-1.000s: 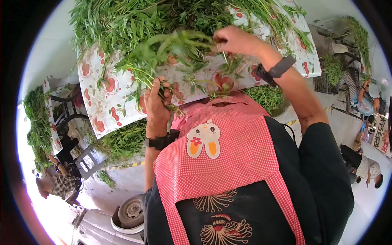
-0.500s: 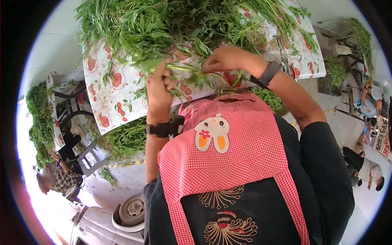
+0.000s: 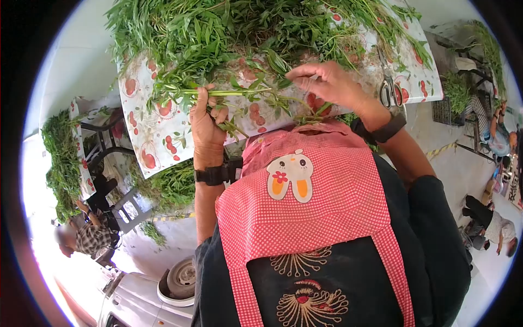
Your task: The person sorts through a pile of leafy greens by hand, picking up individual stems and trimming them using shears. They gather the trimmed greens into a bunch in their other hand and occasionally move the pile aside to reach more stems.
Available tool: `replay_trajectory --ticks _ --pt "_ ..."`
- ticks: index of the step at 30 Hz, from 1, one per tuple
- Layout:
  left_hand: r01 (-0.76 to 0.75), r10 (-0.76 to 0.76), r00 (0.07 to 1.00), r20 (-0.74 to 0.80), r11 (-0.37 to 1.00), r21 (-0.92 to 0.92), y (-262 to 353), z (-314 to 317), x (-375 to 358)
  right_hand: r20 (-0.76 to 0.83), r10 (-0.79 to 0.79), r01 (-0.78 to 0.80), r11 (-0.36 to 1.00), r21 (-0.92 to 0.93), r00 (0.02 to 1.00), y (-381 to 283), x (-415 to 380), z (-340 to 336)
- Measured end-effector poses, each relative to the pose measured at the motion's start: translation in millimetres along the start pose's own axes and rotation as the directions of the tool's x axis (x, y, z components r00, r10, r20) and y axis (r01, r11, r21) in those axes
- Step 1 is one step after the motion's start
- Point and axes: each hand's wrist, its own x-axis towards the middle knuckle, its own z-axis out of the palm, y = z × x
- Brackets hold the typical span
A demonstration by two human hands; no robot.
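My left hand (image 3: 208, 120) grips a small bunch of leafy green stems (image 3: 229, 93) between thumb and fingers, above the near edge of a table. The stems lie roughly sideways, with leaves on both sides of the hand. To the right, my right hand (image 3: 331, 86) is raised with its fingers apart and nothing in them. Beyond both hands, a large heap of long green plants (image 3: 201, 32) covers much of the cherry-patterned tablecloth (image 3: 143, 122). Scissors (image 3: 388, 90) with black handles lie on the cloth, right of my right hand.
More greens (image 3: 177, 182) lie below the table at left. Other tables hold plants at far left (image 3: 57, 158) and far right. A seated person (image 3: 90, 234) is at left, other people at right. A vehicle (image 3: 144, 302) stands at lower left, a dark crate (image 3: 449, 113) at right.
My right hand has moved right, away from the stems, and its fingers have opened. The scissors show more fully. The whole view has shifted slightly.
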Motion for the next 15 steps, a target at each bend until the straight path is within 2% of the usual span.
replay_trajectory --ticks 2,3,6,9,11,13,14,15 --pt "0.019 -0.019 1.0 0.015 1.0 -0.013 -2 0 2 0.039 0.055 -0.06 0.989 0.134 0.998 -12 -2 6" --pt "0.021 -0.021 1.0 0.015 1.0 -0.011 -2 1 2 -0.033 -0.03 0.034 0.993 0.116 0.999 -8 -1 15" --pt "0.038 -0.038 0.999 0.039 0.999 -0.01 -6 2 0 -0.074 -0.04 0.048 0.994 0.101 0.996 -6 0 33" --pt "0.057 -0.054 0.996 0.064 0.998 -0.042 -8 6 -2 0.003 -0.01 0.01 0.999 0.039 1.0 -3 4 39" --pt "0.021 -0.022 0.999 0.03 1.0 0.012 -8 13 -7 0.034 0.004 -0.005 1.0 0.014 0.999 -3 7 41" --pt "0.029 -0.031 0.999 0.037 0.999 0.043 -10 16 -10 0.104 0.185 -0.209 0.926 0.314 0.977 -8 10 39" --pt "0.035 -0.039 0.998 0.047 0.996 0.076 -11 18 -11 0.105 0.185 -0.209 0.927 0.312 0.977 -6 11 40" --pt "0.036 -0.039 0.998 0.047 0.997 0.074 -12 18 -11 0.117 0.206 -0.237 0.862 0.447 0.971 -5 13 41"
